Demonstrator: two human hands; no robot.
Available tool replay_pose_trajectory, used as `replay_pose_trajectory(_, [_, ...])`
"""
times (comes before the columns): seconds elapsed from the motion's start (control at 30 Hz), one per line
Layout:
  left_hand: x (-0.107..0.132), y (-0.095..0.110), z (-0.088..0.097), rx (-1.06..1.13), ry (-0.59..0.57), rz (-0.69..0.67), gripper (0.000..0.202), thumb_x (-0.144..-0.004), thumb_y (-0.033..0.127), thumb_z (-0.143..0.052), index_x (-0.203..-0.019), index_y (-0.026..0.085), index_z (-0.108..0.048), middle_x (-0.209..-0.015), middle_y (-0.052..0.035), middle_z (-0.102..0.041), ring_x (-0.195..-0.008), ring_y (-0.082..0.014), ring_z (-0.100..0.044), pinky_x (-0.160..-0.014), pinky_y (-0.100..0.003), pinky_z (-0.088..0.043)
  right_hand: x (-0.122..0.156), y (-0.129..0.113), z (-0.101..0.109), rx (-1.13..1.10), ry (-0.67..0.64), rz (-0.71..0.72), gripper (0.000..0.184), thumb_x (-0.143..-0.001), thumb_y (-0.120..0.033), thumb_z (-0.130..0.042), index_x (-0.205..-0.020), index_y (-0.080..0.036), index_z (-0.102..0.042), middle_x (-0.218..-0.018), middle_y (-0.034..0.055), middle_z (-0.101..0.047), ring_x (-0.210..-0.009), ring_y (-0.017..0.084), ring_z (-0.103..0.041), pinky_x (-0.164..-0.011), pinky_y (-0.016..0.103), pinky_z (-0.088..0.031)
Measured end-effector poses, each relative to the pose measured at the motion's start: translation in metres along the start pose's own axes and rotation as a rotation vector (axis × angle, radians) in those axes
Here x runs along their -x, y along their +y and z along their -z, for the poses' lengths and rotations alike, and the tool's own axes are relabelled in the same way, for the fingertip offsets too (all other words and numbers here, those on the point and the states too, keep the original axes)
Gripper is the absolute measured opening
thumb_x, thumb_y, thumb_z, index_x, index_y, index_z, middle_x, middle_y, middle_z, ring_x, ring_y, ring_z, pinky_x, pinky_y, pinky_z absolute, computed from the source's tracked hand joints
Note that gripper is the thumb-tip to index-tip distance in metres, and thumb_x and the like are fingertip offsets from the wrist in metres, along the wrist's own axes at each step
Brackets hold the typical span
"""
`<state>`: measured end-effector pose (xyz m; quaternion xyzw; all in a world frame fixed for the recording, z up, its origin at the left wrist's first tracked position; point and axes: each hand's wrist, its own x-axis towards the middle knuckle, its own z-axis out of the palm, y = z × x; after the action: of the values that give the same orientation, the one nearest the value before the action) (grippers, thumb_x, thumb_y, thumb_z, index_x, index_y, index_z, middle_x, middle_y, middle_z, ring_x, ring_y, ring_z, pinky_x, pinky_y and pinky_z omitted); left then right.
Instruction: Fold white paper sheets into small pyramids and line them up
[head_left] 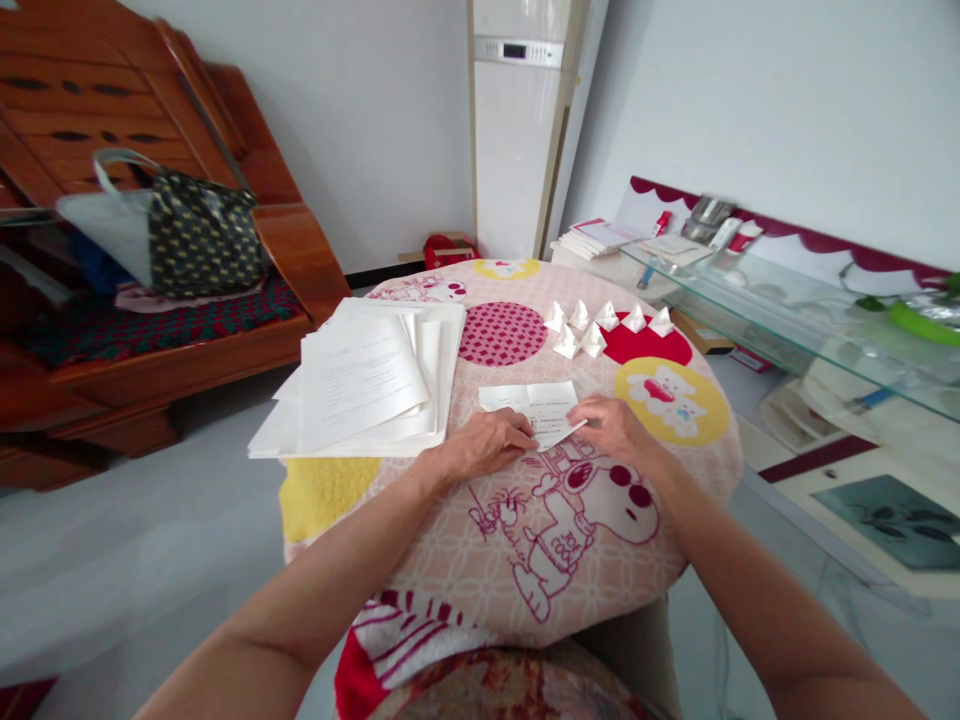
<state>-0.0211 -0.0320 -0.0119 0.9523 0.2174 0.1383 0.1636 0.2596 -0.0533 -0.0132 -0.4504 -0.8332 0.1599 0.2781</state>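
Observation:
A small printed sheet of paper (551, 402) with a crease down its middle lies on the cloth-covered table in front of me. My left hand (496, 440) rests on its lower left edge, fingers curled and pressed together against it. At the right edge, my right hand (611, 425) pinches the lower right corner, which is lifted a little off the cloth. Beyond the sheet, several small folded white paper pieces (594, 340) with pointed tops stand in a group. Left of my hands lies a stack of white paper (360, 385), its top sheets printed.
The round table wears a pink patterned cloth (465, 560). To its right stands a glass-topped shelf (810, 320) holding papers, metal bowls and a green dish. A wooden bench (300, 250) with a dark patterned bag (202, 235) is at the left. A white cabinet-like unit (514, 150) stands behind.

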Motion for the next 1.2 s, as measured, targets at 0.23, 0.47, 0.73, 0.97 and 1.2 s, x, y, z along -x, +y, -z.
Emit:
replay_pose_trajectory(0.23, [0.001, 0.000, 0.000, 0.051, 0.014, -0.025, 0.031, -0.092, 0.010, -0.060, -0.110, 0.026, -0.079, -0.113, -0.0060, -0.075, -0.100, -0.0189, -0.070, -0.086, -0.030, -0.055, -0.043, -0.006, 0.001, -0.115, -0.109, -0.160, 0.016, -0.082, -0.024, -0.066, -0.068, -0.017, -0.069, -0.059, -0.0033, -0.058, -0.057, 0.013, -0.051, -0.055, 0.025, -0.035])
replay_pose_trajectory(0.47, [0.001, 0.000, 0.004, 0.067, -0.015, -0.042, 0.032, -0.094, 0.011, -0.056, -0.109, 0.026, -0.080, -0.113, -0.0057, -0.076, -0.101, -0.0191, -0.071, -0.088, -0.030, -0.054, -0.056, 0.001, -0.028, -0.105, -0.021, -0.078, 0.013, -0.082, -0.016, -0.068, -0.070, -0.017, -0.072, -0.070, 0.0008, -0.067, -0.068, 0.016, -0.059, -0.065, 0.027, -0.041])
replay_pose_trajectory(0.73, [0.004, -0.001, 0.007, 0.119, -0.044, -0.066, 0.030, -0.096, 0.012, -0.055, -0.111, 0.024, -0.078, -0.116, -0.0064, -0.075, -0.106, -0.0205, -0.070, -0.092, -0.032, -0.053, -0.048, 0.006, -0.046, 0.015, 0.106, -0.002, 0.012, -0.086, -0.014, -0.073, -0.074, -0.019, -0.074, -0.079, 0.0052, -0.069, -0.082, 0.020, -0.061, -0.077, 0.033, -0.046])
replay_pose_trajectory(0.97, [0.005, 0.001, 0.007, 0.096, -0.014, -0.011, 0.038, -0.092, 0.011, -0.061, -0.127, 0.023, -0.070, -0.113, -0.0084, -0.073, -0.103, -0.0216, -0.069, -0.092, -0.034, -0.054, -0.048, 0.006, -0.047, 0.029, 0.097, -0.003, 0.012, -0.086, -0.014, -0.074, -0.074, -0.019, -0.074, -0.080, 0.0055, -0.069, -0.083, 0.021, -0.061, -0.078, 0.034, -0.046])
replay_pose_trajectory(1.2, [0.003, 0.002, 0.003, 0.065, -0.037, -0.054, 0.032, -0.095, 0.013, -0.058, -0.118, 0.028, -0.076, -0.113, -0.0061, -0.073, -0.102, -0.0201, -0.068, -0.091, -0.031, -0.053, -0.048, 0.006, -0.047, 0.019, 0.095, -0.006, 0.012, -0.087, -0.016, -0.072, -0.076, -0.020, -0.076, -0.082, 0.0055, -0.069, -0.083, 0.021, -0.062, -0.079, 0.035, -0.047])
